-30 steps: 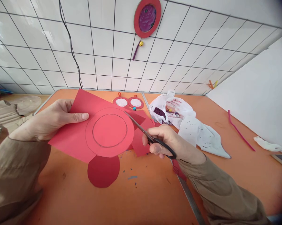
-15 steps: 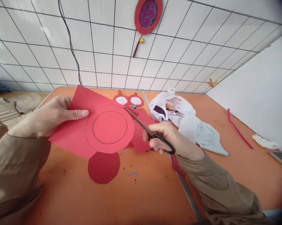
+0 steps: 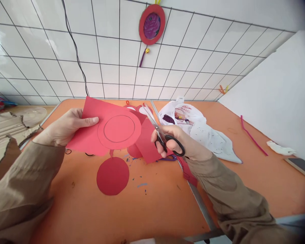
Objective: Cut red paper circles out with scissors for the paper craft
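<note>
The left hand (image 3: pixel 68 127) grips the red paper (image 3: pixel 119 128) by its left part, thumb flat on top, holding it up over the tabletop (image 3: pixel 78 210). The right hand (image 3: pixel 177 139) is closed around the black handles of the scissors (image 3: pixel 156 128), whose blades stand apart and point up and away. The paper lies to the left of the blades, its rounded right edge just beside them; two outlines, one inside the other, are drawn on it.

Nearer the wearer, a dark red disc (image 3: pixel 113 176) rests on the tabletop, and from there the orange surface runs open to the front. Red sheets (image 3: pixel 148 145) lie under and behind the scissors, crowding that side. Beyond them sits a plastic bag (image 3: pixel 195 117). The far edge meets the tiled wall (image 3: pixel 109 74), while a metal strip (image 3: pixel 200 205) passes below the right forearm.
</note>
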Tool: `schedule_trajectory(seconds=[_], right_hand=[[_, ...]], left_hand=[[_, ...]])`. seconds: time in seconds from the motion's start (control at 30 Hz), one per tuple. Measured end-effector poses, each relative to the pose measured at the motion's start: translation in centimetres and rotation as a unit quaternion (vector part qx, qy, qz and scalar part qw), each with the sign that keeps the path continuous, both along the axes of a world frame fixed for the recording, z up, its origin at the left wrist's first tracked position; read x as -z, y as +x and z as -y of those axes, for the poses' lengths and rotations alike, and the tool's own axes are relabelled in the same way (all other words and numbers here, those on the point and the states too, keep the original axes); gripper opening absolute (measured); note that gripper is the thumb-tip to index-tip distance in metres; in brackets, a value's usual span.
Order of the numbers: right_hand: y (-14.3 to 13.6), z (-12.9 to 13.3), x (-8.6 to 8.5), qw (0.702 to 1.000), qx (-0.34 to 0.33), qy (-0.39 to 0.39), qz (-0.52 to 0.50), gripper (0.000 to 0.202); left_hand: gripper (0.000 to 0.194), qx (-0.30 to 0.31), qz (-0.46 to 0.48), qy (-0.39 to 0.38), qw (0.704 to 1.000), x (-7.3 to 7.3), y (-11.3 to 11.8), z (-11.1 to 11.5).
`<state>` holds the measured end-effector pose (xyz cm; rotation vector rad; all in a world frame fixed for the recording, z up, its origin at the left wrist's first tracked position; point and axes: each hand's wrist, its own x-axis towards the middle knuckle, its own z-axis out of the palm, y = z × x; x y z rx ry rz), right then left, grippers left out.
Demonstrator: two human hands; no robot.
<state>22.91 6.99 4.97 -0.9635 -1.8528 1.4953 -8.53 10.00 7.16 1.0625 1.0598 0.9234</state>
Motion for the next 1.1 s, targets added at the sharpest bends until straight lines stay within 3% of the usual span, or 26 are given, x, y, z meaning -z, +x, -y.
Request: schedule_trajectory(seconds=[0.1,0.27,0.43,0.53,0.63,0.8,1.1], right_hand=[[-0.2,-0.2,0.2,0.997,0.026,0.058,-0.032,0.066],[-0.3,-0.4,0.2,0.982,0.133,0.126,-0.043,0.035],[-0.2,-0.2,0.0,0.987,0.080,0.142,0.011,0.039],[-0.3,0.0,0.3,0.989,0.030,0.141,0.047,0.022],[-0.6,0.2,0.6,0.980,0.021,0.181,0.080,0.007],[-0.9,0.8,0.5,0.957,0.016,0.273,0.099,0.008],[-0.9,2.1,-0.8,0.927,0.023,0.350,0.132,0.013]], left_hand=[[0.028,-0.002,0.012,-0.058,0.998,0.2,0.5,-0.1],[0.027,0.048,0.028,-0.084,0.995,0.6,1.4,0.1],[0.020,0.111,0.023,-0.080,0.990,1.3,2.3,0.6],[0.018,0.161,0.017,-0.074,0.984,1.7,2.8,0.9],[0.022,0.192,0.021,-0.057,0.979,1.8,3.3,1.2],[0.021,0.209,0.003,-0.037,0.977,1.6,3.9,1.9],[0.026,0.200,-0.055,0.023,0.978,0.2,3.6,2.9]])
